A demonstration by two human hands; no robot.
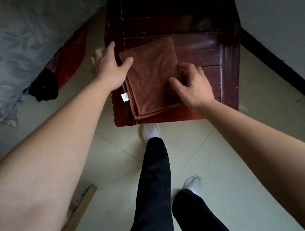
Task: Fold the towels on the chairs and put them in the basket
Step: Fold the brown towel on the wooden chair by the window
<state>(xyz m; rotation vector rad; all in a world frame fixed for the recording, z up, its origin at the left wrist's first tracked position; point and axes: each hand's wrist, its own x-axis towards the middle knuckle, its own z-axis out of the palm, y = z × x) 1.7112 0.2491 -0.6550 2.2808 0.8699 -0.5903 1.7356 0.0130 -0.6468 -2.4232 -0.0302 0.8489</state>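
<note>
- Towel [151,79]: brown, folded into a layered rectangle, lying flat on the left half of the chair seat at frame centre; white tag [125,97] at its left edge.
- Chair [225,57]: dark red wood, worn paint (chipped along the left edge).
- Left hand [110,65]: fingers spread and blurred, thumb resting on the towel's upper-left corner.
- Right hand [193,85]: fingers bent over the towel's right edge, thumb on the cloth; whether it grips, I cannot tell.
- Grey patterned bedding [2,44]: upper left.
- Wooden strip [72,221]: on the floor, lower left.

L hand [109,67] flat, R hand [194,85] half-curled.
</note>
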